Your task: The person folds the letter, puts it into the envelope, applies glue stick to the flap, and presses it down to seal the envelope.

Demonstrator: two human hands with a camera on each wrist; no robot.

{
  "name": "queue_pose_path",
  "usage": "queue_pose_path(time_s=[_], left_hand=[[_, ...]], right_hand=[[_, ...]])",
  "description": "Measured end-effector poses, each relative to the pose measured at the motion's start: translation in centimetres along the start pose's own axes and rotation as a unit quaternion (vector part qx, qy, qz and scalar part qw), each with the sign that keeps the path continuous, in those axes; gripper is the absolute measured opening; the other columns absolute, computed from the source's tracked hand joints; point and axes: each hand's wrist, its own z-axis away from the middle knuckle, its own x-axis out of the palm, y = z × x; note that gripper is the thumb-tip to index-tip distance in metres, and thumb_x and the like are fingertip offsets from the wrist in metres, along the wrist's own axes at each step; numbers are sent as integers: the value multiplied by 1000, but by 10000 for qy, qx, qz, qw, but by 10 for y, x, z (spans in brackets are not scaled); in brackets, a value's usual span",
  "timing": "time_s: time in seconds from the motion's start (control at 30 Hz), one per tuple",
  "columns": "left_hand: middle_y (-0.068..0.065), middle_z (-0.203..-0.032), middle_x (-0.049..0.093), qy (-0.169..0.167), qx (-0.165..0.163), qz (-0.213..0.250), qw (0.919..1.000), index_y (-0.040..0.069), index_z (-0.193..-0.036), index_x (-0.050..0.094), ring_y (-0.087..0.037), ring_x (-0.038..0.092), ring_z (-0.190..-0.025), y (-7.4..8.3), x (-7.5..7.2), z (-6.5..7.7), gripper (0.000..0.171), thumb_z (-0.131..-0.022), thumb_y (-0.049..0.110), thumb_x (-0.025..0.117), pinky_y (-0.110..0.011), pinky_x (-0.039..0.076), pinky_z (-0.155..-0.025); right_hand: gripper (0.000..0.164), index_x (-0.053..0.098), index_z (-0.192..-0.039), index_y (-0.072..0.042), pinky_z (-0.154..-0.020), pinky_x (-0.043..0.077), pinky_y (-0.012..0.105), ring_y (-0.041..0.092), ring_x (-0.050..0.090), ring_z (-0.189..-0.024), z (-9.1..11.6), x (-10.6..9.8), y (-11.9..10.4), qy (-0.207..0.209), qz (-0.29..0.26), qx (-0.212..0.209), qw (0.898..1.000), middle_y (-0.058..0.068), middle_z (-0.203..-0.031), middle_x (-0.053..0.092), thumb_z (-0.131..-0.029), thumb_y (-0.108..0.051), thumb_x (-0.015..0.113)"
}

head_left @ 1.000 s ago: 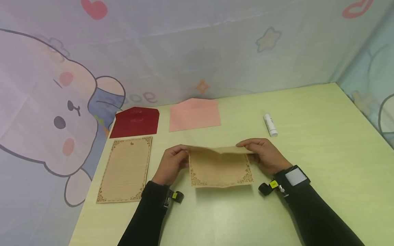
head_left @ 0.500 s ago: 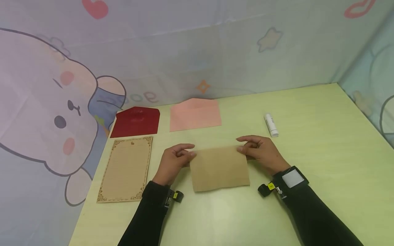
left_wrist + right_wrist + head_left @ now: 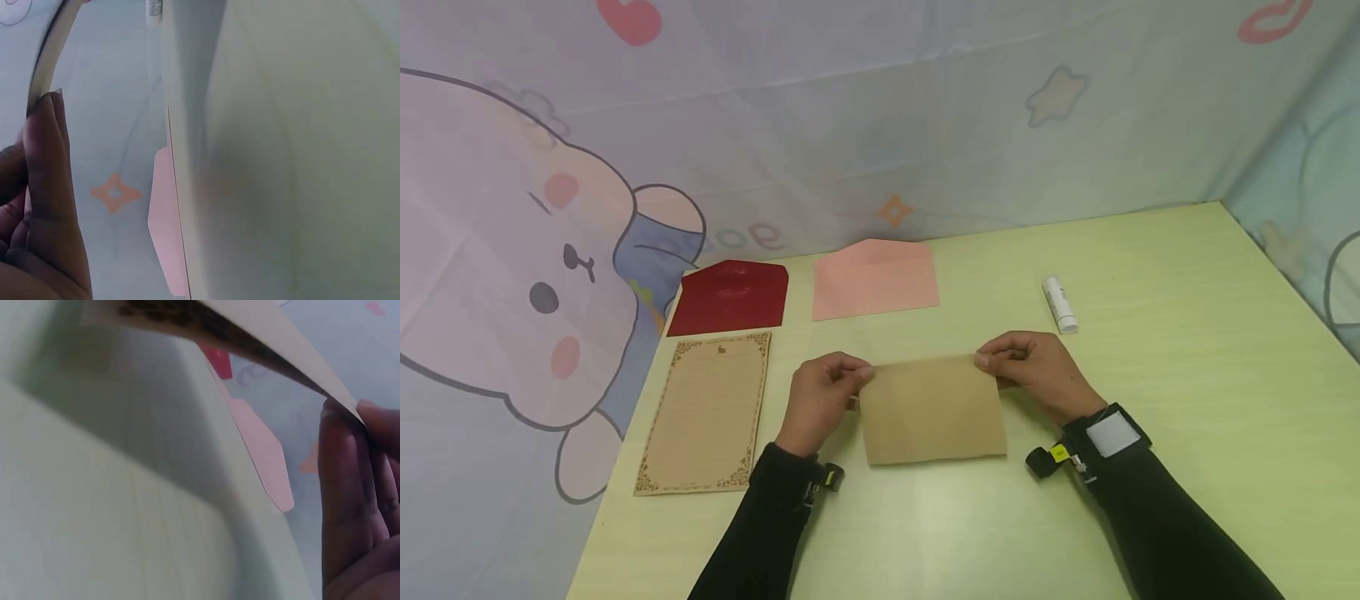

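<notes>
A folded sheet of tan letter paper (image 3: 934,412) hangs between the two hands, its plain side up in the head view. My left hand (image 3: 823,400) pinches its upper left corner between thumb and fingers. At the upper right corner, my right hand (image 3: 1037,373) pinches the fold the same way. The right wrist view shows the folded paper (image 3: 275,347) held off the table, with brown printed pattern on its inner face. In the left wrist view the left hand (image 3: 47,206) grips the paper's edge.
A flat sheet of bordered letter paper (image 3: 703,417) lies at left. Behind it is a dark red envelope (image 3: 730,300), with a pink envelope (image 3: 876,283) beside that. A white glue stick (image 3: 1060,305) lies at back right. A printed curtain (image 3: 820,125) hangs behind the table (image 3: 1187,333).
The upper part of the letter paper has come down over the lower part, covering the printed border. Both hands' fingers, loosened half a second ago, have closed on the upper corners.
</notes>
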Motion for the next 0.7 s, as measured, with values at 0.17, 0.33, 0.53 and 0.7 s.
queue_pose_path(time_s=[0.17,0.33,0.53,0.7], left_hand=[[-4,-96,77,-188,-184,433,9987,4,-111,85,-11,71,-76,-3,-2,0,9,-105,11,82,-27,66,-61],[-5,-99,77,-238,-120,593,9979,5,-114,84,-12,73,-79,-4,0,0,11,-106,11,81,-29,67,-59],[-3,-98,78,-481,-14,694,9964,6,-114,85,-11,74,-80,-3,11,0,11,-105,12,82,-31,68,-59],[-8,-101,81,-589,136,685,9958,4,-114,85,-10,74,-82,1,16,2,11,-105,10,83,-33,69,-60]], right_hand=[[27,77,-123,0,-89,68,32,14,79,-99,0,4,-4,37,1168,-223,9929,-1,-105,82,-108,-22,79],[31,79,-132,-10,-115,61,55,35,74,-135,-1,29,-20,302,3673,-1228,9215,12,-139,80,-106,-27,83],[22,83,-127,-11,-110,63,53,32,77,-126,-7,72,-45,-131,4800,-1947,8553,9,-129,84,-111,-24,75],[14,81,-103,-19,-74,59,37,13,64,-79,-13,93,-57,-246,5019,-2083,8391,-6,-89,74,-112,-24,71]])
